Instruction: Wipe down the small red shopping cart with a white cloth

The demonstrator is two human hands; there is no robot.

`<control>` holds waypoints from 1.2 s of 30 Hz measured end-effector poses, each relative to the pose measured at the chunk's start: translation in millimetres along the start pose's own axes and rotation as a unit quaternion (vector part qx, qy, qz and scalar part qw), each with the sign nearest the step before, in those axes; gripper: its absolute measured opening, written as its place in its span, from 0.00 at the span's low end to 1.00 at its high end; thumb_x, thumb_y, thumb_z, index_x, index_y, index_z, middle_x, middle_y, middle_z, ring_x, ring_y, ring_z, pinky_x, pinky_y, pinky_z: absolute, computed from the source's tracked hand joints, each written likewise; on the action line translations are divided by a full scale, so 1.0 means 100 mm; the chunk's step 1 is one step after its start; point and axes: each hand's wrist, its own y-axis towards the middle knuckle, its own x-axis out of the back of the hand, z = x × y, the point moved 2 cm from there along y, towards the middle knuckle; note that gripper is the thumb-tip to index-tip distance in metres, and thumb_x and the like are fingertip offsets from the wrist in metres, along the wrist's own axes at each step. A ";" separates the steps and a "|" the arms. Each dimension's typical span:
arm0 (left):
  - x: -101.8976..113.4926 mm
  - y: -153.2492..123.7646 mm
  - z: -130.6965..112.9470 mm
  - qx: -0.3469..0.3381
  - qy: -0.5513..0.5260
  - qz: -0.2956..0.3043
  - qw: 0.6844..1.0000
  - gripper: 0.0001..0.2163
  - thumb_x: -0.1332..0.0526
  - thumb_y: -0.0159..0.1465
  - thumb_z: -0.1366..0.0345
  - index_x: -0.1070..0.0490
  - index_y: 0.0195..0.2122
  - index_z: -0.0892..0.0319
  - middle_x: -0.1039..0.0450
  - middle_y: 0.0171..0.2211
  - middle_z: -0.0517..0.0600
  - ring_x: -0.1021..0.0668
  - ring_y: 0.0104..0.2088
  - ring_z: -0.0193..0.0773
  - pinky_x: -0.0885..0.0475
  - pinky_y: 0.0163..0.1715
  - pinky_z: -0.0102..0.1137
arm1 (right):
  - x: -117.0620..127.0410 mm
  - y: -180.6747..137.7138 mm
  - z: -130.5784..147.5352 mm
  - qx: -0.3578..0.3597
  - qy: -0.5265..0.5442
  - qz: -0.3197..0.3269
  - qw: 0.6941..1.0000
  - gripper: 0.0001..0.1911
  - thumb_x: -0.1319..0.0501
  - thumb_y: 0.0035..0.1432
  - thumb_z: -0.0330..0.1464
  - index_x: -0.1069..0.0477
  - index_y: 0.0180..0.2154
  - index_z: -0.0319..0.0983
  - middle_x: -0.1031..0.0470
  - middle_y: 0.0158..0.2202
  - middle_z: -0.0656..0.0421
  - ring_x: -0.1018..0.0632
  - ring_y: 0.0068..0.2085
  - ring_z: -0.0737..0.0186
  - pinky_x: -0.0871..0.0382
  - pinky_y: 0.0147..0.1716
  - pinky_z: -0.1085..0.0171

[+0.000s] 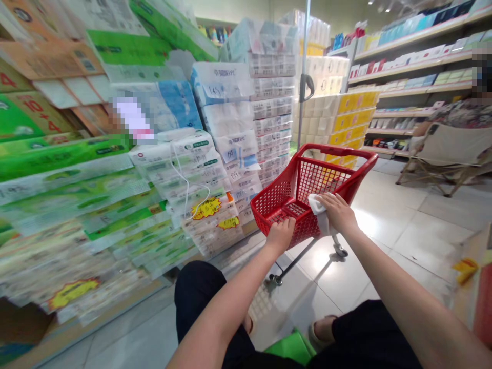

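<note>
A small red shopping cart [348, 159] with a mesh basket stands on the tiled floor right in front of me. My left hand [280, 234] is curled over the near rim of the cart, gripping it. My right hand [337, 211] presses a white cloth [318, 211] against the same rim a little further right, fingers bent over the cloth. The basket looks bare inside. My knees in dark trousers show at the bottom, above a green stool [292, 347].
Tall stacks of packaged tissue and toilet paper [184, 174] fill the left side, with yellow price tags. A metal pole [304, 77] rises behind the cart. Shelves of goods [407, 56] line the right wall; another person sits on a folding chair [449, 154].
</note>
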 end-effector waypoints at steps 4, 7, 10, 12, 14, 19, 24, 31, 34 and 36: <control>0.00 -0.06 -0.04 0.012 0.019 -0.012 1.000 0.13 0.53 0.71 0.69 0.39 0.54 0.63 0.27 0.39 0.56 0.21 0.36 0.40 0.29 0.37 0.34 | 0.00 -0.09 0.33 -0.023 0.007 -0.021 0.999 0.25 0.48 0.61 0.27 0.35 0.60 0.37 0.32 0.61 0.52 0.37 0.64 0.52 0.45 0.64 0.50; -0.01 -0.08 -0.05 0.009 0.029 -0.012 0.999 0.14 0.54 0.72 0.68 0.38 0.55 0.65 0.27 0.40 0.56 0.21 0.36 0.42 0.29 0.36 0.35 | 0.04 -0.21 0.76 -0.011 0.021 -0.026 0.999 0.28 0.46 0.61 0.31 0.39 0.63 0.37 0.35 0.63 0.51 0.40 0.65 0.50 0.47 0.65 0.49; -0.02 -0.09 -0.06 -0.002 0.038 -0.008 0.999 0.16 0.51 0.71 0.67 0.40 0.58 0.66 0.28 0.41 0.58 0.22 0.37 0.43 0.29 0.37 0.36 | 0.10 -0.29 1.03 0.010 0.050 -0.025 0.998 0.32 0.45 0.61 0.37 0.43 0.66 0.38 0.39 0.65 0.51 0.43 0.66 0.46 0.47 0.65 0.47; -0.02 -0.10 -0.08 -0.008 0.043 -0.007 0.999 0.17 0.50 0.71 0.66 0.41 0.59 0.67 0.28 0.41 0.58 0.22 0.37 0.43 0.29 0.37 0.37 | 0.12 -0.30 1.06 0.017 0.061 -0.021 0.998 0.32 0.45 0.62 0.40 0.43 0.66 0.39 0.38 0.64 0.51 0.43 0.66 0.46 0.47 0.64 0.47; -0.02 -0.10 -0.09 -0.008 0.043 -0.008 0.999 0.16 0.50 0.70 0.67 0.40 0.57 0.67 0.28 0.41 0.57 0.22 0.37 0.43 0.29 0.36 0.37 | 0.12 -0.29 1.00 0.021 0.066 -0.018 0.997 0.29 0.46 0.64 0.40 0.41 0.65 0.41 0.35 0.62 0.53 0.41 0.65 0.48 0.46 0.64 0.48; -0.02 -0.07 -0.10 0.004 0.031 -0.020 0.999 0.13 0.51 0.71 0.68 0.38 0.54 0.66 0.28 0.39 0.56 0.22 0.36 0.41 0.30 0.35 0.35 | 0.05 -0.23 0.71 0.046 0.087 -0.009 0.995 0.23 0.49 0.67 0.35 0.36 0.62 0.46 0.28 0.55 0.57 0.34 0.60 0.55 0.45 0.63 0.51; -0.02 -0.07 -0.12 0.004 0.037 -0.048 0.998 0.13 0.53 0.71 0.69 0.39 0.54 0.64 0.29 0.39 0.55 0.22 0.35 0.40 0.30 0.34 0.34 | 0.04 -0.15 0.26 0.015 0.132 -0.009 0.991 0.21 0.50 0.66 0.34 0.31 0.57 0.44 0.26 0.53 0.54 0.31 0.57 0.54 0.36 0.57 0.52; 0.00 -0.05 -0.18 0.001 0.041 -0.040 0.998 0.12 0.52 0.71 0.69 0.39 0.54 0.64 0.29 0.38 0.54 0.22 0.35 0.39 0.30 0.34 0.33 | 0.29 0.08 -0.27 -0.206 0.142 -0.145 0.957 0.22 0.48 0.63 0.33 0.34 0.58 0.43 0.26 0.51 0.55 0.28 0.50 0.52 0.31 0.48 0.53; 0.00 -0.04 -0.20 0.004 0.040 -0.039 0.998 0.12 0.52 0.71 0.69 0.40 0.54 0.64 0.29 0.37 0.54 0.22 0.35 0.39 0.30 0.34 0.32 | 0.33 0.19 -0.24 -0.205 0.113 -0.153 0.960 0.19 0.45 0.60 0.33 0.31 0.53 0.44 0.29 0.55 0.56 0.29 0.51 0.53 0.31 0.47 0.55; 0.00 -0.04 -0.21 0.006 0.040 -0.037 0.998 0.12 0.52 0.71 0.69 0.40 0.54 0.64 0.29 0.37 0.54 0.22 0.35 0.38 0.31 0.34 0.31 | 0.28 0.19 -0.16 -0.172 0.093 -0.104 0.975 0.15 0.47 0.62 0.32 0.27 0.47 0.46 0.28 0.55 0.59 0.31 0.52 0.54 0.30 0.46 0.57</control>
